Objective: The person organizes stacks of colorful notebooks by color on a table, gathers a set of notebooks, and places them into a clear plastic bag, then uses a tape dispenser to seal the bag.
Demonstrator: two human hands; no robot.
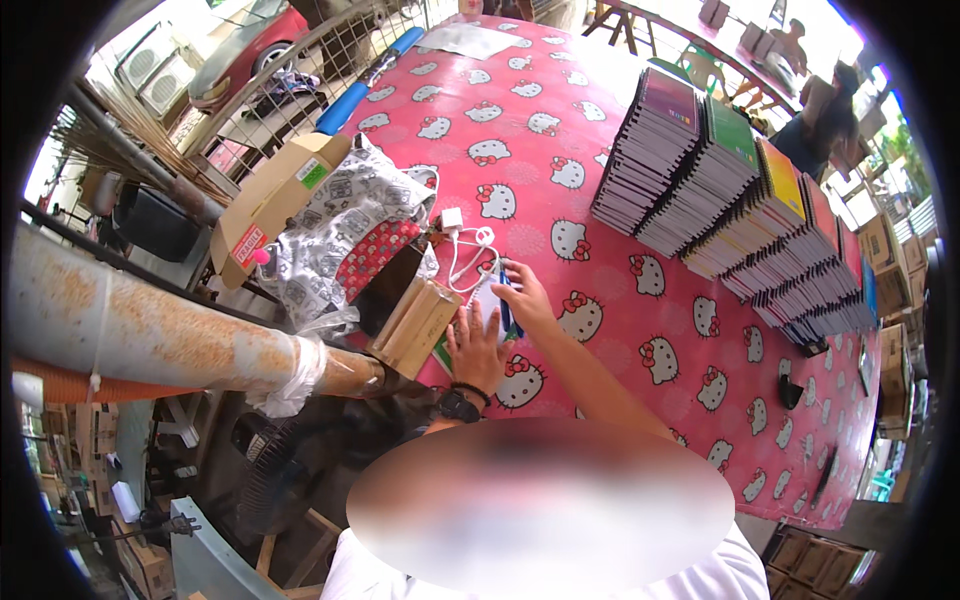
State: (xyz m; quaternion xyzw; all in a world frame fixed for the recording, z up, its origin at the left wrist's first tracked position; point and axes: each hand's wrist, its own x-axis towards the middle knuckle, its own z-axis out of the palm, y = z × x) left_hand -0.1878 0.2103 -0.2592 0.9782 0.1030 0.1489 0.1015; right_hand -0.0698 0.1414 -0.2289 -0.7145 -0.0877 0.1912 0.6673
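Observation:
A small white-paged notebook (486,300) with a green-edged thing under or beside it lies on the pink cartoon-cat tablecloth (620,365). My left hand (478,352), with a dark watch at the wrist, rests on it, fingers spread flat. At the notebook's right side, my right hand (528,303) curls its fingers round a slim blue object (505,291); whether it is a pen cannot be told. Just beyond run a white cable and its charger plug (452,218). Left of my left hand sits a light wooden block (418,325).
Tall stacks of spiral notebooks (690,170) stand on the right. A patterned cloth bag (350,215) and an open cardboard box (275,205) lie to the left. A rusty pipe (190,325) juts in below them. A fan (275,440) stands beneath. People are at the far right.

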